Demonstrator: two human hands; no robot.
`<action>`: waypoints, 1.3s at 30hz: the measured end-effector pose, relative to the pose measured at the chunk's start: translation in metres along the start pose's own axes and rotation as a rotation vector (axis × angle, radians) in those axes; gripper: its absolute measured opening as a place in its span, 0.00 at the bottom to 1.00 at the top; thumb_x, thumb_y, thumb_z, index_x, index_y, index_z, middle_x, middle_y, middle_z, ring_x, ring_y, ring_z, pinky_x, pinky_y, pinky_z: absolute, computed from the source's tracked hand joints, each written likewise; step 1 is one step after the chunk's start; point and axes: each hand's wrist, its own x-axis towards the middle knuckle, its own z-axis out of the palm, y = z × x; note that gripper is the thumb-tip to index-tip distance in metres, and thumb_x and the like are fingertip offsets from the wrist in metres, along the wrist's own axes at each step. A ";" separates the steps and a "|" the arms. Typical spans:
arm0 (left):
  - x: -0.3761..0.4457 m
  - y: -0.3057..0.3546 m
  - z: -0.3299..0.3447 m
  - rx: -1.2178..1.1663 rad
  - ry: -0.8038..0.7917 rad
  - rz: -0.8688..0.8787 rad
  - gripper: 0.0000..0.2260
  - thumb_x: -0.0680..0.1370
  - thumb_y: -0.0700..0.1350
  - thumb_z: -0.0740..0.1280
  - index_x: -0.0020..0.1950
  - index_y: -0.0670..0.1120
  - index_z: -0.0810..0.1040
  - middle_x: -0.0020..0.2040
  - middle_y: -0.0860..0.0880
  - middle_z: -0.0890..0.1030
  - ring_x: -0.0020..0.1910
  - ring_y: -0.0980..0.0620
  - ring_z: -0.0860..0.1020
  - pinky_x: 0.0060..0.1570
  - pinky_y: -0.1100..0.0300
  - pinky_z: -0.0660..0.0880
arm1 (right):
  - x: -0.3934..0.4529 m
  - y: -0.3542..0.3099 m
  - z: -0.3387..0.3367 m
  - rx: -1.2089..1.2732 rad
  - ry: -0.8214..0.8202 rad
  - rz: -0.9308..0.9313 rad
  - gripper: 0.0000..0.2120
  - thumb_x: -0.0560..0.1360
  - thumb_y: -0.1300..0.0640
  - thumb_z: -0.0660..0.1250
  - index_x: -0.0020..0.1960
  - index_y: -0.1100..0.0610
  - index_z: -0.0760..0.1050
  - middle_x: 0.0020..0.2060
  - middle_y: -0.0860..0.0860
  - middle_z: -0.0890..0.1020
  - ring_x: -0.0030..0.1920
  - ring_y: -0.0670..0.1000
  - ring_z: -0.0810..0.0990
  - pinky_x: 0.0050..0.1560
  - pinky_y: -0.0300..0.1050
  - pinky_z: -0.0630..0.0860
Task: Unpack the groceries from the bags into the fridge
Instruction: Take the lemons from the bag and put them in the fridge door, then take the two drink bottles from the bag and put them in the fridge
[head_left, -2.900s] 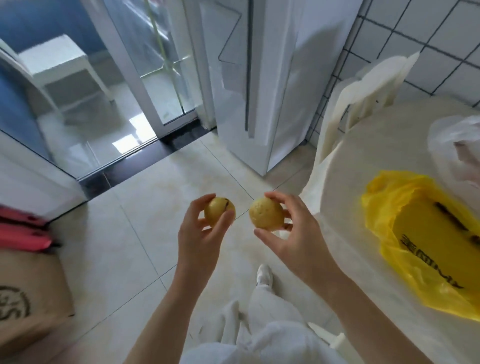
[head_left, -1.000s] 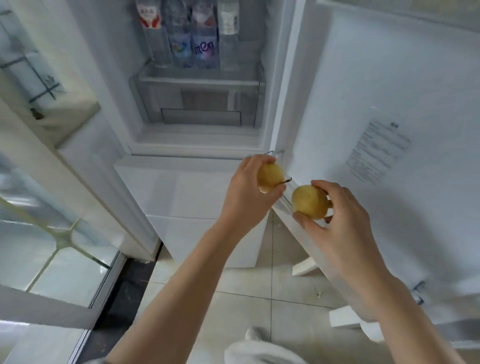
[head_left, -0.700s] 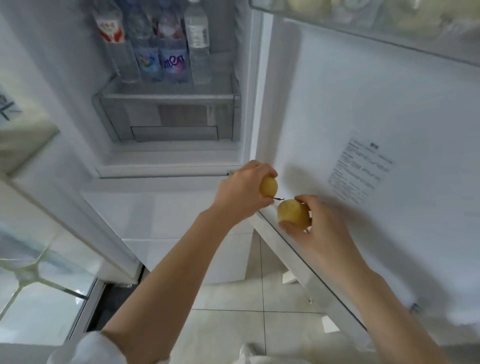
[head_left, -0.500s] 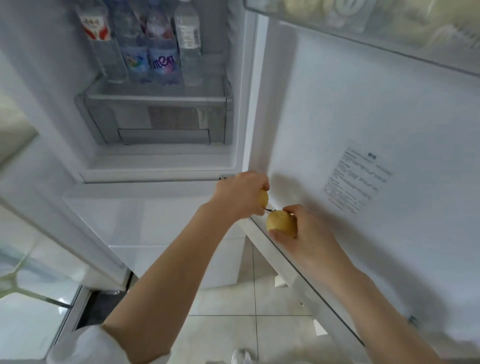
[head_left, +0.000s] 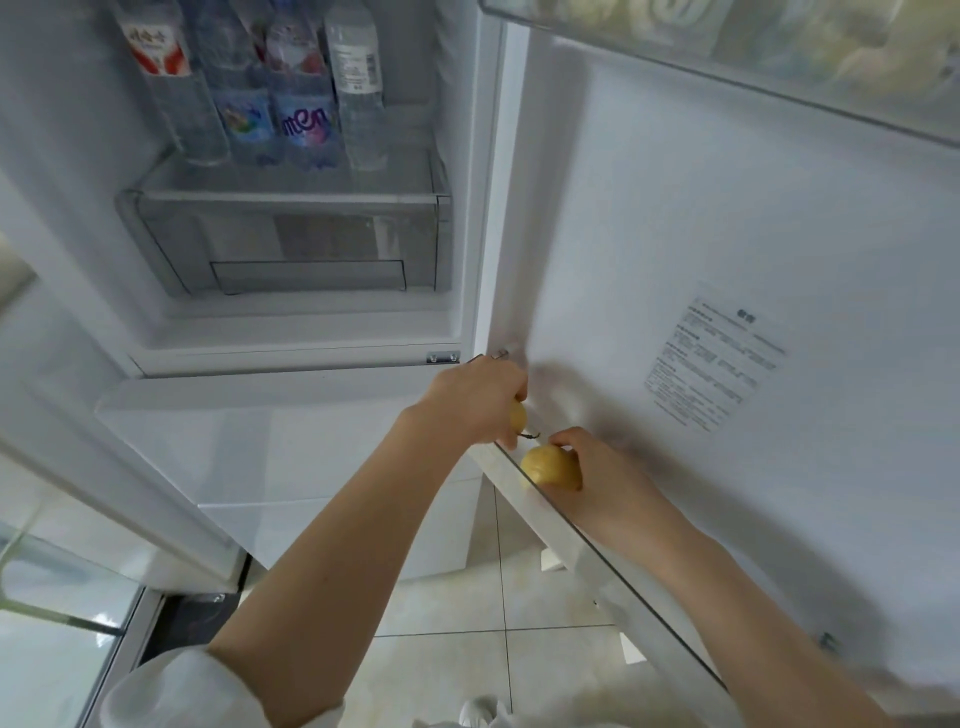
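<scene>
There is a single view, from a wide-angle camera worn on the person's head, looking forward and down, close to an open fridge (head_left: 291, 332). Straight edges bow toward the borders, and both forearms reach in from the bottom edge toward mid-frame. The fridge interior fills the upper left, the inner face of the open door (head_left: 727, 260) the right, and tiled floor (head_left: 467, 649) shows at the bottom.
</scene>
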 end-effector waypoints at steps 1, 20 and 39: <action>0.000 0.000 0.000 -0.006 0.002 -0.001 0.27 0.69 0.47 0.76 0.66 0.51 0.72 0.63 0.49 0.73 0.62 0.47 0.72 0.52 0.53 0.72 | -0.001 0.000 -0.001 -0.007 0.008 0.005 0.24 0.71 0.45 0.68 0.64 0.48 0.68 0.55 0.45 0.77 0.53 0.48 0.76 0.51 0.43 0.73; -0.084 0.028 0.013 -0.462 0.515 0.082 0.13 0.77 0.45 0.67 0.62 0.49 0.77 0.55 0.53 0.79 0.55 0.52 0.76 0.55 0.53 0.75 | -0.099 -0.011 -0.011 0.236 0.296 -0.172 0.15 0.75 0.51 0.69 0.60 0.48 0.75 0.54 0.39 0.77 0.53 0.35 0.73 0.53 0.22 0.65; -0.243 0.076 0.150 -0.812 0.402 0.007 0.05 0.77 0.42 0.67 0.50 0.50 0.79 0.38 0.55 0.83 0.40 0.61 0.81 0.40 0.64 0.77 | -0.239 0.030 0.065 0.319 0.305 -0.098 0.11 0.76 0.55 0.67 0.59 0.49 0.76 0.48 0.40 0.81 0.52 0.41 0.79 0.53 0.41 0.77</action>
